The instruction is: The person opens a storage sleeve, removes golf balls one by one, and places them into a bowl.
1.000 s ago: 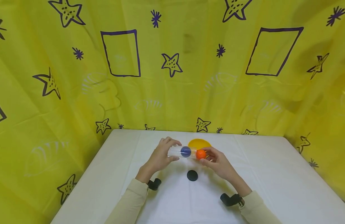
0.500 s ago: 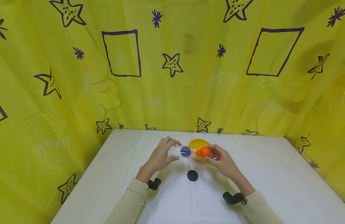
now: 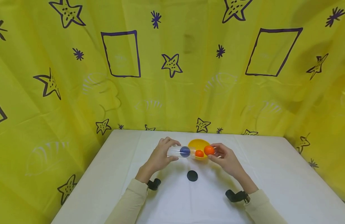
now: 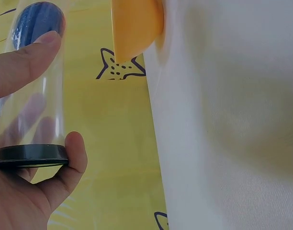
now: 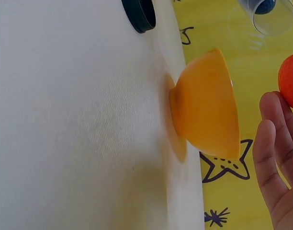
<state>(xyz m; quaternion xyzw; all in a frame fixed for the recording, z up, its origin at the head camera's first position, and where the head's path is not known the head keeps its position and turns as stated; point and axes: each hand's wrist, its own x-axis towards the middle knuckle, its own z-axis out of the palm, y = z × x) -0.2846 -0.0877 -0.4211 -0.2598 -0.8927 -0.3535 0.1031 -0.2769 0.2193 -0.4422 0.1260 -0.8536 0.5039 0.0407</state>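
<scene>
My left hand grips a clear plastic tube that lies sideways above the white table. A blue ball sits inside it. In the left wrist view a black cap closes the tube's end beside the left hand. My right hand pinches an orange ball just right of the tube's open mouth, over the yellow bowl. A second orange ball shows at the mouth; whether it lies in the bowl I cannot tell. The right wrist view shows the fingertips under the ball.
A black round lid lies on the table, nearer to me than the bowl. A yellow cloth printed with stars and squares hangs behind and at both sides. In the right wrist view the bowl stands between the lid and my fingers.
My right hand has drawn an orange ball away from the tube's mouth to the right. A second orange ball now shows at the mouth. The left hand has held still.
</scene>
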